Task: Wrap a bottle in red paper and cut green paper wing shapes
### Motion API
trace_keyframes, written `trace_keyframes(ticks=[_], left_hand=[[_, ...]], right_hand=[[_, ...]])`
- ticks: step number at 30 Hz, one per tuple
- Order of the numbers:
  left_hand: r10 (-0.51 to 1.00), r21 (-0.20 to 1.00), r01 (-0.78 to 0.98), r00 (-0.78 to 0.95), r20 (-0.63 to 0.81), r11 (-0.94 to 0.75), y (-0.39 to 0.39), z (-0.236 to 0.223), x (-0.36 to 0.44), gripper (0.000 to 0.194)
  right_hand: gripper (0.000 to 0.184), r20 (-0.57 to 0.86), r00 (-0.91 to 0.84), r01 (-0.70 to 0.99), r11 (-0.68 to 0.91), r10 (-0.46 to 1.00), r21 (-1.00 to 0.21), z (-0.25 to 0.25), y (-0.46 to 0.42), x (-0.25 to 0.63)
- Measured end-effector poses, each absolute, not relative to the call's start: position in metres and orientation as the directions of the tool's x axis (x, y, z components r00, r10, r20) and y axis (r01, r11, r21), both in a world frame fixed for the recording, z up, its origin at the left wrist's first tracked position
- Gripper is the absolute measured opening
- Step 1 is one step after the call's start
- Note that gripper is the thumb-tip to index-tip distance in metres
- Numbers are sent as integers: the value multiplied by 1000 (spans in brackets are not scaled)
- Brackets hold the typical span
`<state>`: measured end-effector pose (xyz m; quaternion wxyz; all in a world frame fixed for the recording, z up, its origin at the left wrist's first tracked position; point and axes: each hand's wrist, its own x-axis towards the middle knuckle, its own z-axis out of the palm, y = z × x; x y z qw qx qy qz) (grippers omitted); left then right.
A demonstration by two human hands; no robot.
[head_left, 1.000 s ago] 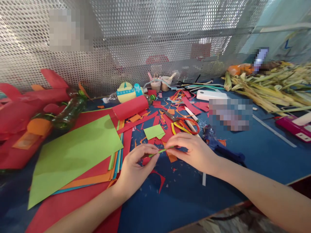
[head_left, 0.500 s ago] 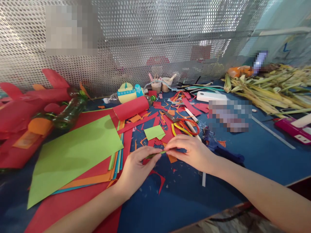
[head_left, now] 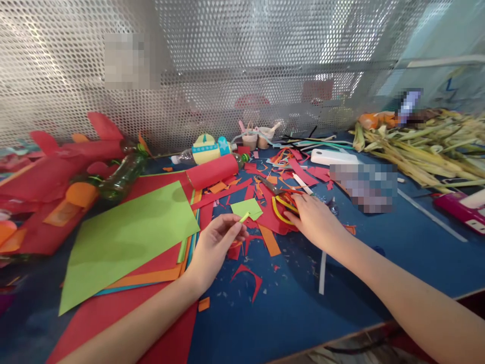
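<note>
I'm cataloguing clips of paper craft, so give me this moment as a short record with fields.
Left hand: the left hand pinches a small light-green paper piece
Right hand: the right hand is at the handles of the scissors; its exact grip is unclear
Between the hands: red and orange paper scraps
Left side: large green sheet on stacked coloured paper; green plastic bottle beyond
Behind: red paper cylinder
Far right: long dry husks
Surface: blue tabletop

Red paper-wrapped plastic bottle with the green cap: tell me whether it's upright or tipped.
Tipped: the bottle lies on its side, its green cap pointing sideways, not up.
</note>
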<state>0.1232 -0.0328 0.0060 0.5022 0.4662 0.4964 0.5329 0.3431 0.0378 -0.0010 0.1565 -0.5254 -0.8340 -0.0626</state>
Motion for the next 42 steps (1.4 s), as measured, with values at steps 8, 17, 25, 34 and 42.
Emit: trace_keyframes(ticks=[8,17,25,34,42], left_hand=[[998,981,-192,-55,-5,-6,-31,11,122,15],[988,963,-262,-152,29,-68,-23,28,109,18],[990,960,-261,-120,74,-103,-29,41,110,17],[996,984,-153,-16,92,-93,-35,38,114,16],[993,992,-97,72,91,-84,-37,35,112,18]], right_hand=[[18,387,-332,901,411,860,-140,-7,35,346],[26,238,-522,546,536,819,-644,25,3,337],[51,270,-575,676,634,772,-375,29,-11,333],[44,285,-569,740,631,771,-231,28,-16,320],[45,195,-590,723,620,783,-304,32,-18,318]])
